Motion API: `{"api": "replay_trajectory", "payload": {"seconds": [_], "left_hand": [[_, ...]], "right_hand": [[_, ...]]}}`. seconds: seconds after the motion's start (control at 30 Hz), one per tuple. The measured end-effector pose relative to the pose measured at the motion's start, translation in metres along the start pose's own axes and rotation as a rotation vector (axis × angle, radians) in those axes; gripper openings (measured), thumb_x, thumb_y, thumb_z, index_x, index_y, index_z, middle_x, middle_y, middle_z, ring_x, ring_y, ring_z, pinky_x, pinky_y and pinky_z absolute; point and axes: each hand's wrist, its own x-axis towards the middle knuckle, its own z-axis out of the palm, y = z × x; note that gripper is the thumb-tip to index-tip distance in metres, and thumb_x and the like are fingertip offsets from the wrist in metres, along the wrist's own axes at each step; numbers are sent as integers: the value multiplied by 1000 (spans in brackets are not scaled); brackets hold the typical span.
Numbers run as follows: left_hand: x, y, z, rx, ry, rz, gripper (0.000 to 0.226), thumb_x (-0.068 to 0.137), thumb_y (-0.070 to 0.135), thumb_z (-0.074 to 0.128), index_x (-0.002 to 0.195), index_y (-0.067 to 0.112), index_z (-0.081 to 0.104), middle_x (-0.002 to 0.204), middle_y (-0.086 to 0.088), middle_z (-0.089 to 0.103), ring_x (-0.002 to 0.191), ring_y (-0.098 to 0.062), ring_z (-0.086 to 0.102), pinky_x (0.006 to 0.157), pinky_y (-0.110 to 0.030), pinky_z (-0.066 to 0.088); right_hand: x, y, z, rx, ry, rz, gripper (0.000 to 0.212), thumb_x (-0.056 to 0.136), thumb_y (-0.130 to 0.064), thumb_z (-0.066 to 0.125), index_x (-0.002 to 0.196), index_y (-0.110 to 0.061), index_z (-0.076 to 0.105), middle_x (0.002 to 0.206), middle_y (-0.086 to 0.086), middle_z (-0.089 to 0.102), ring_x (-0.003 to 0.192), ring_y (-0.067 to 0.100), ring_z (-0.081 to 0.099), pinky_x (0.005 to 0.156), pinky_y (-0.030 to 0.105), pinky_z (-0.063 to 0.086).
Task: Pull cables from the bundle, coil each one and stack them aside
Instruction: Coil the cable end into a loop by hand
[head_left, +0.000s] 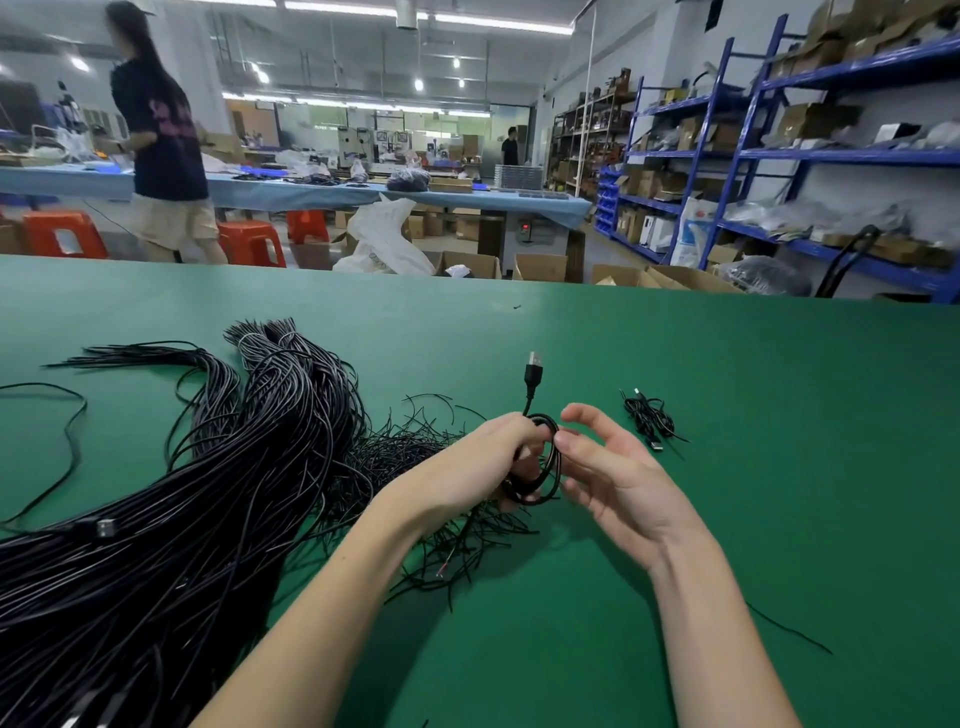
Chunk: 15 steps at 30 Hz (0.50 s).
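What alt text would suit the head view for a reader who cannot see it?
Over a green table, the left hand grips a small black cable coil with its USB plug sticking up, while the right hand touches it. A big cable bundle lies left; one coiled cable lies right.

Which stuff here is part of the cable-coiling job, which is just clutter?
Job:
- cable bundle
- coil gripped by left hand, right hand touching it
- finished coil set aside on green table

Lying about:
- single loose cable, far left
- cardboard boxes
- orange stools
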Motion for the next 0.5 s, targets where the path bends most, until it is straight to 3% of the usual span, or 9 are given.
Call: {"api": "replay_trajectory", "payload": {"seconds": [0.1,0.2,0.33,0.5], "left_hand": [[-7,0,-1,193,-45,60,39,72,48,67,93,21,47,74,11,46,70,-11,48,62,-26,41],[-8,-3,0,474,2,135,51,78,50,80,97,16,46,77,12,43,65,-5,39,63,-21,38],[-6,-4,1,648,38,168,38,95,45,63,104,11,47,85,8,52,72,-10,46,70,-27,44],[-5,-5,3,743,7,113,31,103,39,48,111,10,46,96,-8,65,89,-26,64,84,-43,52]], "right_hand": [[0,-1,-1,-31,4,-4,22,72,-17,81,88,-30,74,95,-1,75,74,8,70,54,17,51],[2,-1,-1,-84,-9,-22,30,72,-13,86,95,-24,71,93,0,74,73,11,70,55,18,52],[4,-4,-2,-115,-7,-44,35,71,-13,79,103,-16,67,92,4,74,77,14,70,66,22,57],[4,-11,-3,-360,12,-2,27,87,-7,74,112,-16,68,99,2,77,92,12,72,86,27,59]]}}
